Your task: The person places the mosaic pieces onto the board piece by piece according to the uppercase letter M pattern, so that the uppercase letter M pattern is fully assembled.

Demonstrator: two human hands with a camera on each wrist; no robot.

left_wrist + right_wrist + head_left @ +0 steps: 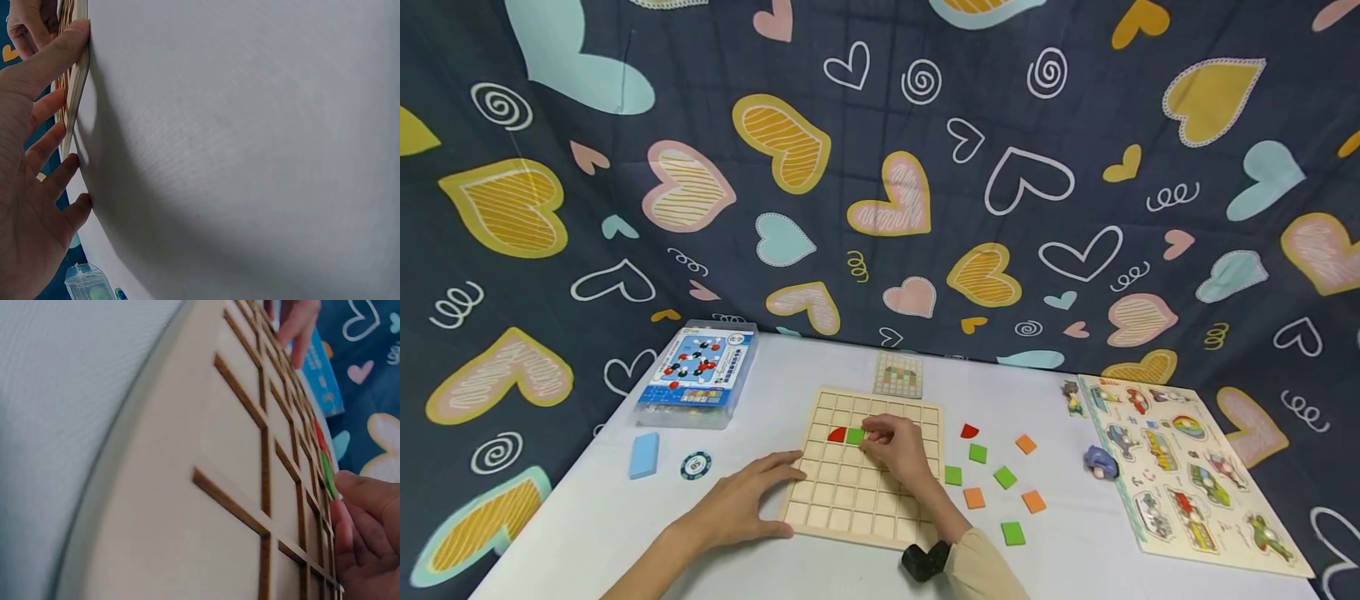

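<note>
A square wooden grid board (842, 521) lies on the table before me. In one of its upper rows sit a red quarter-circle tile (837, 434) and, beside it, a green square tile (854, 436). My right hand (895, 446) reaches over the board and pinches the green tile at its right side with thumb and fingertips; the right wrist view shows the thumb (359, 487) at the tile's edge. My left hand (733, 504) rests spread at the board's left side, index fingertip at the left edge and thumb (59, 50) near the front corner.
Right of the board lie several loose green tiles (1005, 477), orange tiles (973, 497) and a red quarter-circle (969, 431). A pattern card (898, 374) is behind the board. Leftward are a plastic box (700, 371), blue block (643, 456) and round chip (696, 465); a picture puzzle (1195, 475) stands far right.
</note>
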